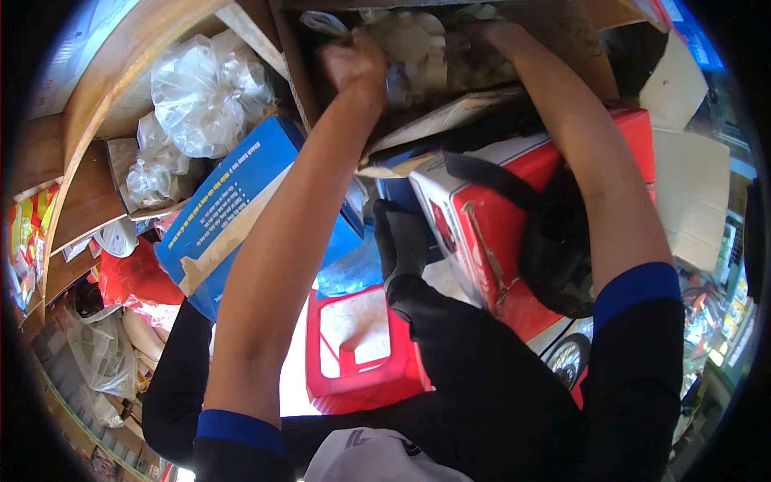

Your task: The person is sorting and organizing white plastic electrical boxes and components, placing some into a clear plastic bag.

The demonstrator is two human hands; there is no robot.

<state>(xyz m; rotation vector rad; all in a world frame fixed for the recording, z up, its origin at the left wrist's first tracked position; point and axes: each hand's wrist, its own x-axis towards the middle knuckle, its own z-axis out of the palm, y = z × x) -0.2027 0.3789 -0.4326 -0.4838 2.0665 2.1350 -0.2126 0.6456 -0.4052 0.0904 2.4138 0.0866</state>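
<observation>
Both of my hands reach into a cardboard box [581, 60] at the top of the view. My left hand [355, 63] is motion-blurred at the box's left side, right by a clear plastic bag [325, 23]; whether its fingers grip anything is unclear. Deep in shadow on the right, my right hand [489, 37] has its fingers hidden among the contents. Between the hands lie pale plastic pieces [415, 42] that look like pipe fittings. A loose cardboard flap [443, 120] slants across the box's near side.
A blue printed carton [241, 181] leans under my left forearm. On the right, a red and white box [512, 241] carries a black strapped item [557, 241]. Knotted clear bags [208, 90] fill the left shelf. Below, a red plastic stool [367, 379] stands beside my leg.
</observation>
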